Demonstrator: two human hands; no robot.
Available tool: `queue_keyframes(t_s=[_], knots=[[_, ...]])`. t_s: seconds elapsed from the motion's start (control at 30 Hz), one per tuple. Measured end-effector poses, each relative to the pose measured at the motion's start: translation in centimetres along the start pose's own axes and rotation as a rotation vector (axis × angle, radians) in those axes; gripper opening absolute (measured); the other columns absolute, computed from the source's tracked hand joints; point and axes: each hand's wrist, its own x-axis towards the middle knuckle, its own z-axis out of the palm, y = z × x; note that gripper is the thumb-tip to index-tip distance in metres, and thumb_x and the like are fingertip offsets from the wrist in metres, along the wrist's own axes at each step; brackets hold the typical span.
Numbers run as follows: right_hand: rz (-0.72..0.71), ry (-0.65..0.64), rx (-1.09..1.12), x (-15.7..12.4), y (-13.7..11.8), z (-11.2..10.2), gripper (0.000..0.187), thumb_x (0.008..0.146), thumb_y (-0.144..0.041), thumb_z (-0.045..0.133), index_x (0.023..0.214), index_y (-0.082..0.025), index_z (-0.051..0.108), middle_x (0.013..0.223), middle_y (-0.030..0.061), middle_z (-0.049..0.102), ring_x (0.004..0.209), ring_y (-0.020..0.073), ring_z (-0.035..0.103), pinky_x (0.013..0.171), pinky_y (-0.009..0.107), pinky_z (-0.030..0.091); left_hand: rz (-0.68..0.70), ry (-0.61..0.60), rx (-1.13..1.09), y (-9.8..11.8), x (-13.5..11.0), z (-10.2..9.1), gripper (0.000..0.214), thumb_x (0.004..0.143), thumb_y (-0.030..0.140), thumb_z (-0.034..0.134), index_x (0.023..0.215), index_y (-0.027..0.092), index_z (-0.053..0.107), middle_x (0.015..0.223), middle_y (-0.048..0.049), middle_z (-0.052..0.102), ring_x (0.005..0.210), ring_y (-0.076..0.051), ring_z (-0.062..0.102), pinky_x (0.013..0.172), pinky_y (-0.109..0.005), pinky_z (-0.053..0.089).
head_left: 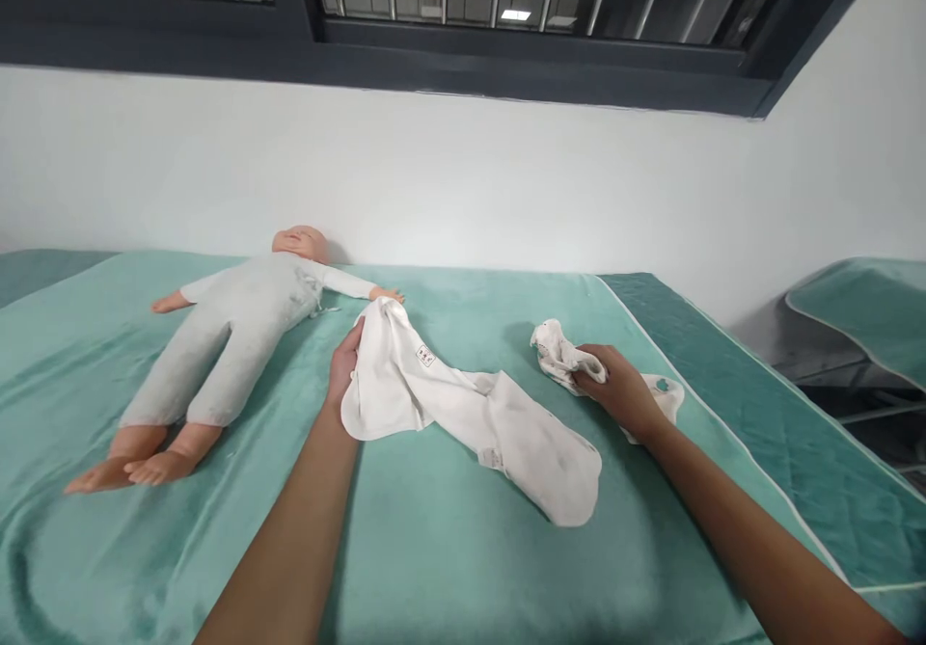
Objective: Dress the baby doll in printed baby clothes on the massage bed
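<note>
A baby doll (231,327) in a grey suit lies on its back on the green bed cover (434,549), head toward the wall. My left hand (344,367) grips the upper edge of a white baby garment (477,414) spread out beside the doll's arm; the fingers are mostly hidden under the cloth. My right hand (620,389) is closed on a small crumpled white cloth (560,356) to the right, with more of that cloth showing behind my wrist.
The white wall (506,182) runs along the far side of the bed, under a dark window frame (434,57). The bed's right edge (723,375) drops off, and a second green-covered bed (868,312) stands at the far right.
</note>
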Motion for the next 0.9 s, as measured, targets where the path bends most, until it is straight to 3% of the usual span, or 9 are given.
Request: queue_keyframes(t_s=[0.1, 0.23, 0.3, 0.47, 0.57, 0.63, 0.7, 0.77, 0.9], knots=[[0.099, 0.099, -0.023, -0.6, -0.9, -1.1, 0.031, 0.079, -0.037, 0.060, 0.105, -0.020, 0.065, 0.111, 0.0114, 0.068, 0.102, 0.0290, 0.062, 0.093, 0.043, 0.047, -0.084, -0.036, -0.053, 0.2, 0.0, -0.1, 0.033, 0.094, 0.049, 0.052, 0.111, 0.027, 0.070, 0.097, 0.0002, 0.078, 0.100, -0.027, 0.068, 0.095, -0.042, 0.056], [0.228, 0.318, -0.055, -2.4, -0.7, -3.2, 0.036, 0.082, -0.043, 0.059, 0.110, -0.021, 0.064, 0.110, 0.0113, 0.068, 0.099, 0.0300, 0.063, 0.090, 0.043, 0.047, -0.067, -0.041, -0.045, 0.2, -0.2, -0.1, 0.031, 0.094, 0.050, 0.054, 0.112, 0.029, 0.069, 0.097, 0.0028, 0.077, 0.103, -0.026, 0.067, 0.095, -0.041, 0.055], [0.249, 0.310, -0.121, -3.2, 0.3, -3.8, 0.036, 0.083, -0.044, 0.057, 0.110, -0.020, 0.064, 0.110, 0.0132, 0.067, 0.099, 0.0313, 0.063, 0.089, 0.044, 0.047, -0.088, -0.021, -0.065, 0.1, -0.4, 0.3, 0.030, 0.093, 0.049, 0.056, 0.110, 0.027, 0.068, 0.094, 0.0014, 0.076, 0.100, -0.026, 0.068, 0.093, -0.041, 0.056], [0.205, 0.091, -0.422, -4.3, 1.8, -3.3, 0.041, 0.090, -0.043, 0.046, 0.118, -0.018, 0.063, 0.116, 0.0172, 0.063, 0.109, 0.0351, 0.060, 0.093, 0.050, 0.047, -0.082, 0.008, -0.150, 0.1, -2.0, 1.2, 0.039, 0.093, 0.050, 0.055, 0.119, 0.021, 0.063, 0.100, -0.0033, 0.075, 0.094, -0.025, 0.070, 0.090, -0.039, 0.057], [0.142, 0.187, -0.577, -5.1, 0.0, -2.7, 0.044, 0.092, -0.041, 0.047, 0.127, -0.018, 0.058, 0.133, 0.0215, 0.057, 0.127, 0.0412, 0.051, 0.101, 0.060, 0.042, -0.030, 0.026, -0.171, 0.6, -3.3, 0.2, 0.038, 0.090, 0.050, 0.060, 0.114, 0.021, 0.066, 0.099, -0.0038, 0.075, 0.090, -0.023, 0.071, 0.083, -0.036, 0.058], [0.004, 0.298, -0.593, -5.9, -2.1, -2.0, 0.048, 0.093, -0.039, 0.049, 0.136, -0.018, 0.051, 0.148, 0.0223, 0.047, 0.141, 0.0424, 0.038, 0.110, 0.065, 0.032, 0.011, 0.017, -0.128, 1.2, -4.3, -1.5, 0.036, 0.088, 0.052, 0.063, 0.104, 0.020, 0.068, 0.093, -0.0034, 0.075, 0.085, -0.023, 0.070, 0.076, -0.033, 0.057], [-0.148, 0.287, -0.454, -6.5, -4.5, -0.8, 0.049, 0.095, -0.038, 0.049, 0.141, -0.018, 0.045, 0.150, 0.0201, 0.046, 0.145, 0.0377, 0.035, 0.115, 0.062, 0.030, 0.024, -0.014, -0.004, 2.3, -5.4, -3.3, 0.041, 0.086, 0.060, 0.063, 0.091, 0.019, 0.069, 0.083, -0.0041, 0.073, 0.078, -0.023, 0.068, 0.068, -0.032, 0.055], [-0.198, 0.146, -0.226, -6.4, -6.9, 1.0, 0.046, 0.098, -0.038, 0.046, 0.140, -0.022, 0.045, 0.143, 0.0161, 0.054, 0.137, 0.0315, 0.048, 0.111, 0.054, 0.041, 0.023, -0.059, 0.227, 3.7, -6.5, -4.4, 0.050, 0.083, 0.068, 0.061, 0.080, 0.018, 0.067, 0.073, -0.0043, 0.068, 0.068, -0.021, 0.063, 0.058, -0.029, 0.049], [-0.164, -0.088, 0.066, -3.6, -11.7, 4.8, 0.036, 0.098, -0.038, 0.048, 0.131, -0.026, 0.054, 0.135, 0.0087, 0.062, 0.125, 0.0253, 0.059, 0.104, 0.045, 0.048, 0.120, -0.117, 0.813, 6.8, -8.6, -3.2, 0.046, 0.083, 0.062, 0.065, 0.093, 0.018, 0.073, 0.086, -0.0047, 0.071, 0.074, -0.019, 0.060, 0.058, -0.024, 0.043]])
